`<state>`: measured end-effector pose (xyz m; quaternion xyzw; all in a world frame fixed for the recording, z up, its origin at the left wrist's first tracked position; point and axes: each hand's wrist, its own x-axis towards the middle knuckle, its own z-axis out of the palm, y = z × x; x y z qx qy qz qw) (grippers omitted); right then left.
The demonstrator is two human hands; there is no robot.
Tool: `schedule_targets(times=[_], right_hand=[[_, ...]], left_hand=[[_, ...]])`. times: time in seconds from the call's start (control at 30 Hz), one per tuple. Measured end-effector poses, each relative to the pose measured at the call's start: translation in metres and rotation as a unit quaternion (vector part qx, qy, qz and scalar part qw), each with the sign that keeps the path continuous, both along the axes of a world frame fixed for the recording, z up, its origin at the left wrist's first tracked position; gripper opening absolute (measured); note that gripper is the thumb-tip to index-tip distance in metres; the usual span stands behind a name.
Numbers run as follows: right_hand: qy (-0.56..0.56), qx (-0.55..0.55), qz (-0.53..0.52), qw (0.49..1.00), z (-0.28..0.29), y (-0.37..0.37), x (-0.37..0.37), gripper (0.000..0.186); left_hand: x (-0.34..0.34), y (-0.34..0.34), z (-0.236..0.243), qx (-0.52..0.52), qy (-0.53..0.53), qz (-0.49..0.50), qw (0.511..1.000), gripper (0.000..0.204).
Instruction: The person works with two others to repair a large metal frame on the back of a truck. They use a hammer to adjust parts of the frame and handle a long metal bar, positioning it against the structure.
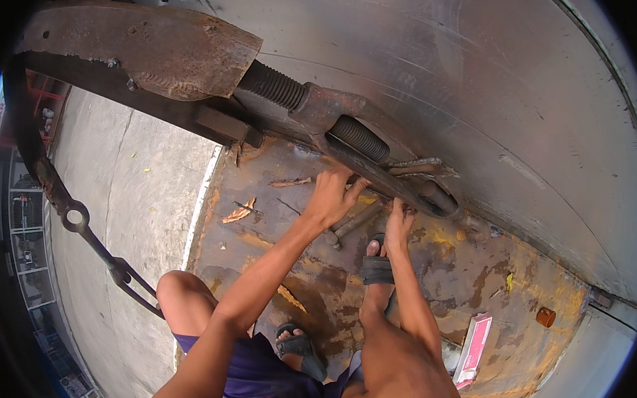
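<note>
We are crouched on a rusty, yellow-stained metal floor (pixel 474 274), knees up at six o'clock, both arms reaching toward the centre of the view. Our left hand (pixel 331 197) is raised with the fingers spread loosely open, the fingertips touching the underside of a heavy rusted steel bar (pixel 378 175) that runs from ten o'clock down toward three o'clock; it grips nothing. Our right hand (pixel 399 222) sits just beside it at about two o'clock of the left, fingers extended up against the same bar near its rounded end (pixel 439 199); we cannot tell whether it has closed around anything.

The bar is part of a large clamp-like assembly: a thick threaded rod (pixel 273 85) enters a cast collar (pixel 320 108), and a broad rusted plate (pixel 142 46) lies at eleven o'clock. Behind it, from twelve to three o'clock, curves a big grey sheet-metal wall (pixel 486 85).

Under the hands, a short metal rod (pixel 353 223) lies on the floor, close to our right foot in a dark sandal (pixel 377 268). Our other sandalled foot (pixel 296 343) shows at six o'clock. A pink-and-white box (pixel 473 347) rests at four o'clock, with a small brown cap (pixel 545 316) beyond it. At eight o'clock a linked iron rod with an eye ring (pixel 77 217) hangs over the pale concrete ground (pixel 129 202).
</note>
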<state>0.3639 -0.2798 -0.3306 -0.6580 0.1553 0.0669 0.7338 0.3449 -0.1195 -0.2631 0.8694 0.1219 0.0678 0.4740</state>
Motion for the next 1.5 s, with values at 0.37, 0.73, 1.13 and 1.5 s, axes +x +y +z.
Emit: schedule_targets(times=[0.37, 0.73, 1.13, 1.5], right_hand=[[0.229, -0.028, 0.152, 0.961, 0.075, -0.047, -0.011, 0.058], [0.192, 0.029, 0.167, 0.967, 0.065, -0.054, -0.016, 0.048], [0.166, 0.077, 0.205, 0.962, 0.07, -0.039, -0.042, 0.045], [0.205, 0.088, 0.21, 0.952, 0.089, -0.041, -0.043, 0.049]], left_hand=[[-0.041, -0.049, 0.09, -0.003, 0.184, 0.057, 0.981, 0.033], [-0.057, -0.023, 0.074, -0.099, 0.129, -0.021, 0.987, 0.028], [-0.068, -0.012, 0.089, -0.07, 0.156, 0.009, 0.985, 0.036], [-0.067, -0.025, 0.109, -0.008, 0.161, 0.054, 0.985, 0.036]])
